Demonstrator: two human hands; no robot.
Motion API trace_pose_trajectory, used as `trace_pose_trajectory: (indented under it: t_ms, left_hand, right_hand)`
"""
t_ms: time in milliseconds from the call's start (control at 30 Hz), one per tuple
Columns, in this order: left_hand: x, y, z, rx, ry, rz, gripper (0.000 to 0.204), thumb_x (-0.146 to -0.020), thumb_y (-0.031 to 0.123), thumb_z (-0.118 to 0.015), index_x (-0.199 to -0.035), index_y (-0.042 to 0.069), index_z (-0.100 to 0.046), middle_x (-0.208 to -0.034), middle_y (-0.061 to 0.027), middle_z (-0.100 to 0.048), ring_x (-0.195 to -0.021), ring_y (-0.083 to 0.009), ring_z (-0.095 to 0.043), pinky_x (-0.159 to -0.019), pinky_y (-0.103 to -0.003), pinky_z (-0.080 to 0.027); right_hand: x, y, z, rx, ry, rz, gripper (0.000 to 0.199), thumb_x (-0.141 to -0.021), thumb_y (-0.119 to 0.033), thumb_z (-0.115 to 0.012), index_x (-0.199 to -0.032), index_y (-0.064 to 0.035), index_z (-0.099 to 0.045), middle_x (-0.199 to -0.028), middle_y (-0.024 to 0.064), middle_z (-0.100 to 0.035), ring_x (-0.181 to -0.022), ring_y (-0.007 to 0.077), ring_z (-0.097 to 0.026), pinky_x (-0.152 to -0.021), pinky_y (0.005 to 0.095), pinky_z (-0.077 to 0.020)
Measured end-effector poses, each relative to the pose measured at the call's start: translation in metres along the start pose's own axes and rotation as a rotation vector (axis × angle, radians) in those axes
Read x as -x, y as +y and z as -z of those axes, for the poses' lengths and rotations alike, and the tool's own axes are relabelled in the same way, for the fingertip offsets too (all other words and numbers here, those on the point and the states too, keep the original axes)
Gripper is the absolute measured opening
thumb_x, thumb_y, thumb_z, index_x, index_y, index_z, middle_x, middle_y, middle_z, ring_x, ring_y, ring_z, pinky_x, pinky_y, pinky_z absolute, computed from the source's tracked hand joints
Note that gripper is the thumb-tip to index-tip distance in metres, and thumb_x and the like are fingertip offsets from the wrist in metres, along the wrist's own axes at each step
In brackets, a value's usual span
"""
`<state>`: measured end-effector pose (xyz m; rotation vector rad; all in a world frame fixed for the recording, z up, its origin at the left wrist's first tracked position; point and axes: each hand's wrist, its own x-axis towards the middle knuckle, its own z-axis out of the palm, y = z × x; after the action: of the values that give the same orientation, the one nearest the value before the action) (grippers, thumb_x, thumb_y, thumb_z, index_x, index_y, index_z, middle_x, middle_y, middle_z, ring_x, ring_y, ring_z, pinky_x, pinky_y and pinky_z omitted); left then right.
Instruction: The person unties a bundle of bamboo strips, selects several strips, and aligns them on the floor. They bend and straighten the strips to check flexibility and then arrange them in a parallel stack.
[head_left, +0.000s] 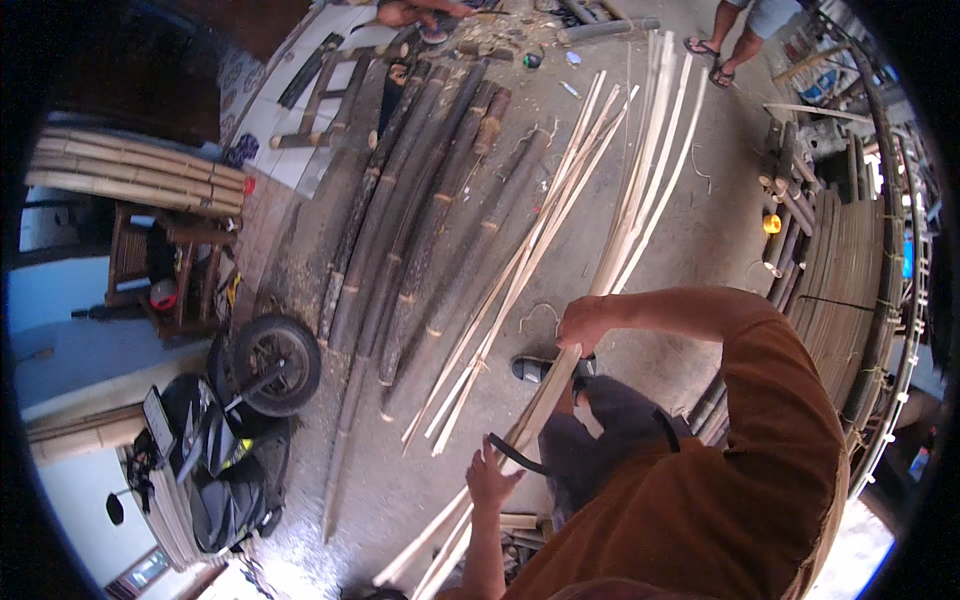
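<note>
My right hand is closed around a long bundle of pale split bamboo strips in front of my body. The strips fan apart at the far end and run past me to the lower left. Lower down, a black strap crosses the bundle. My left hand is at the strap's left end, its fingers closed on it beside the strips. A second, looser group of bamboo strips lies on the floor to the left.
Several dark bamboo poles lie on the floor further left. A parked motorbike stands at the lower left. Stacked slats line the right side. Another person's sandalled feet are at the far right; a crouching person's arm shows at the top.
</note>
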<state>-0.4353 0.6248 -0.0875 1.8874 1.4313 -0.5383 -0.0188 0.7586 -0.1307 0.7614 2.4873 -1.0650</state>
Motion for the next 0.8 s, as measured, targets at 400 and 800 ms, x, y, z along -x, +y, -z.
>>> trace_pose_trajectory:
  t_ms: [400,800]
  left_hand:
    - [-0.146,0.079,-0.076,0.024,-0.113,0.021,0.049,-0.077,0.040,-0.069,-0.110,0.009,-0.053,-0.088,-0.0236,-0.068,-0.085,-0.0438,-0.066,-0.076,-0.054,-0.051]
    - [-0.400,0.258,-0.076,0.376,-0.104,-0.286,0.044,-0.074,0.035,-0.072,-0.096,-0.003,-0.063,-0.084,-0.0218,-0.069,-0.077,-0.0328,-0.069,-0.070,-0.042,-0.053]
  right_hand:
    - [0.023,0.158,-0.107,0.123,0.230,-0.307,0.034,-0.054,-0.038,-0.076,-0.082,-0.0185,-0.070,-0.078,0.0081,-0.069,-0.083,0.0309,-0.066,-0.082,0.0466,-0.0463]
    - [-0.012,0.177,-0.250,-1.146,1.849,-0.932,0.076,-0.090,-0.041,-0.063,-0.149,-0.0125,-0.025,-0.145,0.0239,-0.035,-0.131,0.0385,-0.039,-0.105,0.0485,-0.0366]
